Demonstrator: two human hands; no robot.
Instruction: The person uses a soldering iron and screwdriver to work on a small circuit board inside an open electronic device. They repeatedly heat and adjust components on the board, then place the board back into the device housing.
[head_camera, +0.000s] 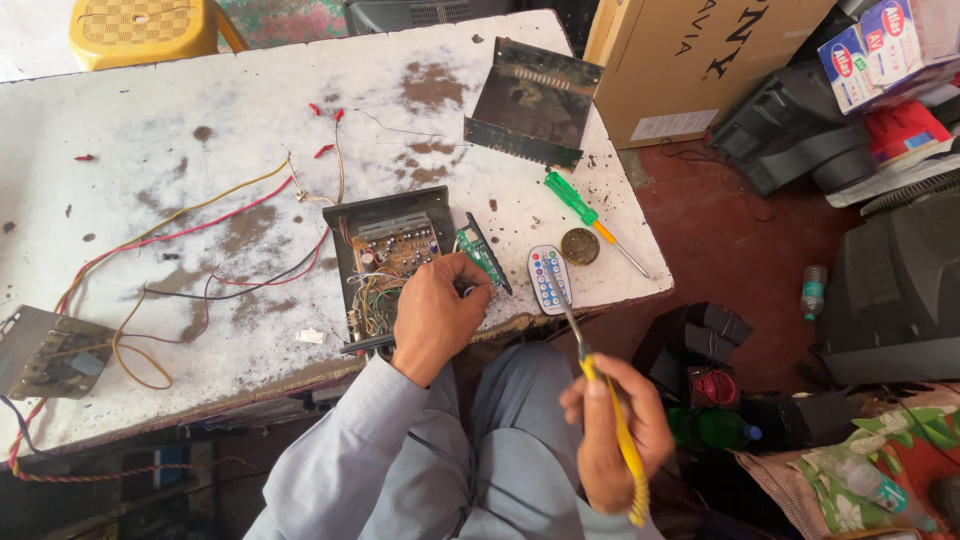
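Circuit board (398, 252) and wires fill black case (345, 262) under left hand (436, 318).

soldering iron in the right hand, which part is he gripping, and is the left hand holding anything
The right hand grips the soldering iron by its yellow handle, tip pointing up. The left hand rests on the open circuit box, fingers at its small green board; a grip cannot be told.

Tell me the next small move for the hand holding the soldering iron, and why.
Probably bring the right hand forward so the soldering iron tip reaches the open circuit box. The tip sits over the small remote, off to the side of the box, while the left hand already rests on the box's near edge by the green board.
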